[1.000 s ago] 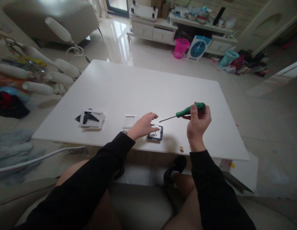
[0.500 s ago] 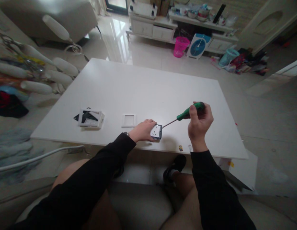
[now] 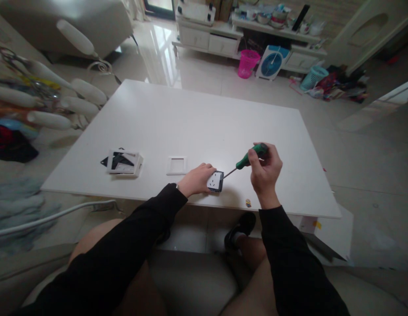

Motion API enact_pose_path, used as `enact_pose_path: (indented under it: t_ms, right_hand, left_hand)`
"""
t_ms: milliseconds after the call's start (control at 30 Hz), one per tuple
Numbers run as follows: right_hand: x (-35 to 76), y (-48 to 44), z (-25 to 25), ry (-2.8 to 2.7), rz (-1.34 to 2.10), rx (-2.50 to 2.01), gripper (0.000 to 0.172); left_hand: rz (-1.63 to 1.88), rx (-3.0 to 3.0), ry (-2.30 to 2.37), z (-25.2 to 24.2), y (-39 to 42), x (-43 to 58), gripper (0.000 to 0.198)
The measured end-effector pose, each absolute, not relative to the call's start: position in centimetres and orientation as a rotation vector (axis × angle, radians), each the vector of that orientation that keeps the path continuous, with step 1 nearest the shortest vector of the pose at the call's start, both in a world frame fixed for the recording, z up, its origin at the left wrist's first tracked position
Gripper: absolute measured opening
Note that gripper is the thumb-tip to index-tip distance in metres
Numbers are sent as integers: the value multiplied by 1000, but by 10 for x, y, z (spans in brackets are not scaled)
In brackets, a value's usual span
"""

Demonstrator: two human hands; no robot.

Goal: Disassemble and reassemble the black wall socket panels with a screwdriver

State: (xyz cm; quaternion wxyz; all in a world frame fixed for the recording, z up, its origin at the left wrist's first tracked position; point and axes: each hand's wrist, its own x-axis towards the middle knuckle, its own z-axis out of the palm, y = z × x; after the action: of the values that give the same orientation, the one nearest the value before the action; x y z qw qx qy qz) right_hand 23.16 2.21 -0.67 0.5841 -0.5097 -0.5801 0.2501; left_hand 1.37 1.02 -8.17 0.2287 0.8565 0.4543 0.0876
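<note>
Near the front edge of the white table (image 3: pixel 191 118), my left hand (image 3: pixel 199 179) grips a wall socket (image 3: pixel 214 180) by its left side. The socket has a white face with slots and a dark rim; its left edge is hidden by my fingers. My right hand (image 3: pixel 266 171) is closed round the green handle of a screwdriver (image 3: pixel 248 157). The shaft slopes down to the left, and its tip meets the socket's right edge. Left of my left hand, a white square frame (image 3: pixel 177 165) lies flat on the table.
At the table's left stands a small white box (image 3: pixel 140 166) with a frame and dark pieces on it. A cartoon sticker (image 3: pixel 248 203) is by the front edge. Beyond the table are a pink basket (image 3: pixel 247 66), a blue fan (image 3: pixel 272 62) and a low cabinet (image 3: pixel 209 41).
My right hand has moved left and slightly down with the screwdriver, whose shaft now slopes more steeply at the socket's right edge. My left hand and the socket have barely moved.
</note>
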Motion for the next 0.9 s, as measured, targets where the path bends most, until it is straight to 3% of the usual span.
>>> enact_pose_path:
  t_ms: [900]
  right_hand:
    - [233,24,-13,-1533,449,-1139,25]
  left_hand:
    - [266,2393,1280,-76,9,14,54]
